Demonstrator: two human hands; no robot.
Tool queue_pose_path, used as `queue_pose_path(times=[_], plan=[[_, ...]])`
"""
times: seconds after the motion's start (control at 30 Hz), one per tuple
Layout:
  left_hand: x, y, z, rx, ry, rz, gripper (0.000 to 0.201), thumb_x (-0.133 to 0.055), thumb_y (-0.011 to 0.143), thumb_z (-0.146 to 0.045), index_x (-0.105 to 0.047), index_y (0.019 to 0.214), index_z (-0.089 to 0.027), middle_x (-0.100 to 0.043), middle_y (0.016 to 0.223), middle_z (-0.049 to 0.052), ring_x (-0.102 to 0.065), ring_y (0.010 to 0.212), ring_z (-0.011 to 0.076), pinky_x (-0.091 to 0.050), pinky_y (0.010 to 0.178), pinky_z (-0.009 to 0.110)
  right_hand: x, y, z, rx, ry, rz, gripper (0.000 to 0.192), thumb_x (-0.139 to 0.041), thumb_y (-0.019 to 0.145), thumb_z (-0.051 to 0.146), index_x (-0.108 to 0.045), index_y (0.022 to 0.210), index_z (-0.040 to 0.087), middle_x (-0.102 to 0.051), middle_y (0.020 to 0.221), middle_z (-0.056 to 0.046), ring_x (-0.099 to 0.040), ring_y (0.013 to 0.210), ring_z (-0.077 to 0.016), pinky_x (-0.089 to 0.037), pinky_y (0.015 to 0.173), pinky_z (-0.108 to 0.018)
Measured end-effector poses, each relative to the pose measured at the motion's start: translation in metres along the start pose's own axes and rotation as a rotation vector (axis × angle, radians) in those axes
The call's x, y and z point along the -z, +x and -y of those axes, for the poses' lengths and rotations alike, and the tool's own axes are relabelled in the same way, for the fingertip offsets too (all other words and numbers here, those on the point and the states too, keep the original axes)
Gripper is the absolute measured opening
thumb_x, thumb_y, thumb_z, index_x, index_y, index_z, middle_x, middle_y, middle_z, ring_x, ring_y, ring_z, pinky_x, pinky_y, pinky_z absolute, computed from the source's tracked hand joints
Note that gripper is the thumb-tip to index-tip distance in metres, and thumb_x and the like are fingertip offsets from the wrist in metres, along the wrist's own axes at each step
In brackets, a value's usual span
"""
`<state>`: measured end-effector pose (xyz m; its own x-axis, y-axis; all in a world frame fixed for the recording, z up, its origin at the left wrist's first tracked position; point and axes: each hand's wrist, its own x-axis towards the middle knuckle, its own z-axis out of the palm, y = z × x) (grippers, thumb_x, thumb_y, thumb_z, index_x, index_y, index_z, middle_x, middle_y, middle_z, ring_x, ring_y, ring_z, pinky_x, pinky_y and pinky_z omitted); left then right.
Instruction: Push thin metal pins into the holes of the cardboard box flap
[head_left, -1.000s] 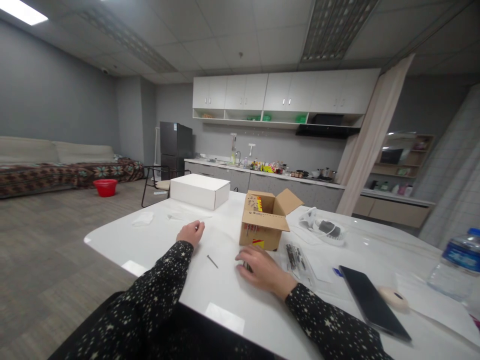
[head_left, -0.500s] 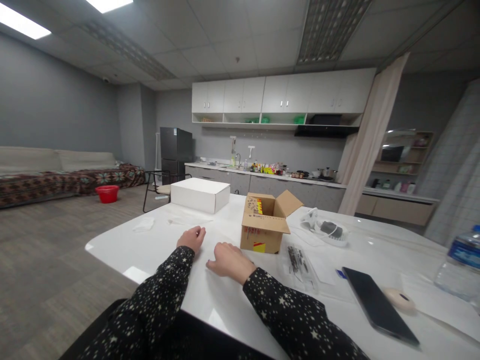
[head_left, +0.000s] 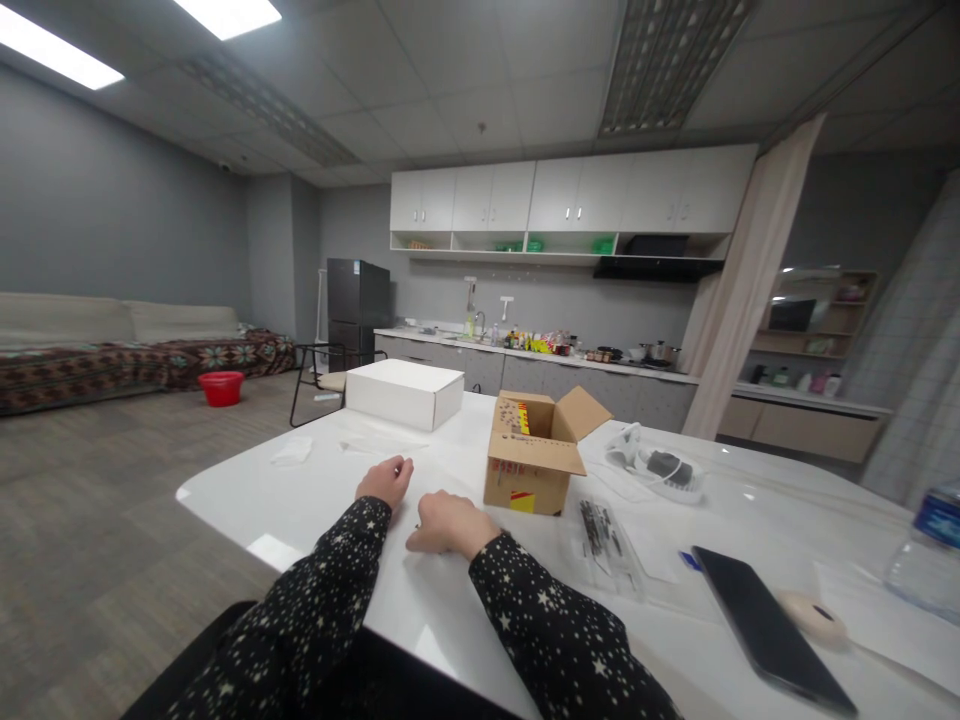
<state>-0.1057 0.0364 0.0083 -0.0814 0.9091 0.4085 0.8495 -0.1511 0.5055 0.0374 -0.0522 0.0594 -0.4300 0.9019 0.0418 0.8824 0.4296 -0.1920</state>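
Note:
My left hand point(head_left: 386, 482) rests low over the white table point(head_left: 255, 480), fingers curled into a loose fist with nothing showing in it. Beside it on the right, my right hand point(head_left: 452, 523) lies on the table with its fingers bent inward, back of the hand up; no object shows in it either. A small gap separates the two hands. Just beyond my right hand stands an open cardboard box point(head_left: 529, 483) with its flaps raised. A closed white box point(head_left: 397, 395) sits farther back, past my left hand.
To the right are a clear plastic tray of small dark pieces point(head_left: 600, 530), a black phone point(head_left: 765, 625), a beige rounded object point(head_left: 811, 618), a white corded device point(head_left: 667, 470) and a water bottle point(head_left: 930, 555). A crumpled tissue point(head_left: 292, 451) lies at left.
My right hand has shifted slightly left, closer to my left hand. The whole view has tilted a little; the boxes and other table items stay in place.

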Motion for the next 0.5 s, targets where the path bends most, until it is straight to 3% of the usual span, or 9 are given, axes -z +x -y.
queue_pose_path(times=[0.13, 0.2, 0.33, 0.5], plan=[[0.001, -0.001, 0.0, 0.013, 0.016, 0.0, 0.036, -0.038, 0.088, -0.043, -0.053, 0.062, -0.022, -0.064, 0.065, 0.002, -0.057, 0.067, 0.0174, -0.033, 0.061, 0.025, 0.025, -0.012, -0.011, 0.056, 0.154, 0.068, 0.015, -0.057, 0.071, 0.031, -0.059, 0.064, 0.017, -0.066, 0.065, -0.006, -0.062, 0.062, -0.0178, -0.043, 0.048, -0.024], [0.0, 0.0, 0.0, 0.026, 0.027, 0.002, 0.036, -0.038, 0.088, -0.043, -0.054, 0.063, -0.022, -0.064, 0.066, 0.002, -0.057, 0.067, 0.017, -0.033, 0.061, 0.024, 0.042, -0.019, -0.018, 0.115, 0.331, 0.043, 0.008, -0.057, 0.071, 0.025, -0.056, 0.068, 0.017, -0.065, 0.066, -0.004, -0.061, 0.059, -0.0149, -0.042, 0.046, -0.021], [-0.002, 0.001, 0.002, 0.026, 0.032, 0.005, 0.036, -0.039, 0.089, -0.043, -0.056, 0.065, -0.022, -0.066, 0.069, 0.003, -0.057, 0.069, 0.0169, -0.032, 0.061, 0.024, 0.079, -0.039, -0.034, 0.164, 0.651, -0.08, 0.012, -0.058, 0.071, 0.018, -0.052, 0.081, 0.018, -0.064, 0.072, -0.001, -0.062, 0.061, -0.0127, -0.045, 0.05, -0.02], [-0.004, 0.001, 0.003, 0.017, 0.028, -0.005, 0.036, -0.039, 0.088, -0.043, -0.056, 0.064, -0.023, -0.065, 0.068, 0.003, -0.057, 0.069, 0.0173, -0.033, 0.061, 0.024, 0.119, -0.065, -0.067, 0.215, 0.85, -0.337, 0.018, -0.063, 0.073, 0.021, -0.05, 0.086, 0.019, -0.065, 0.075, 0.0, -0.062, 0.064, -0.0117, -0.051, 0.062, -0.024]])
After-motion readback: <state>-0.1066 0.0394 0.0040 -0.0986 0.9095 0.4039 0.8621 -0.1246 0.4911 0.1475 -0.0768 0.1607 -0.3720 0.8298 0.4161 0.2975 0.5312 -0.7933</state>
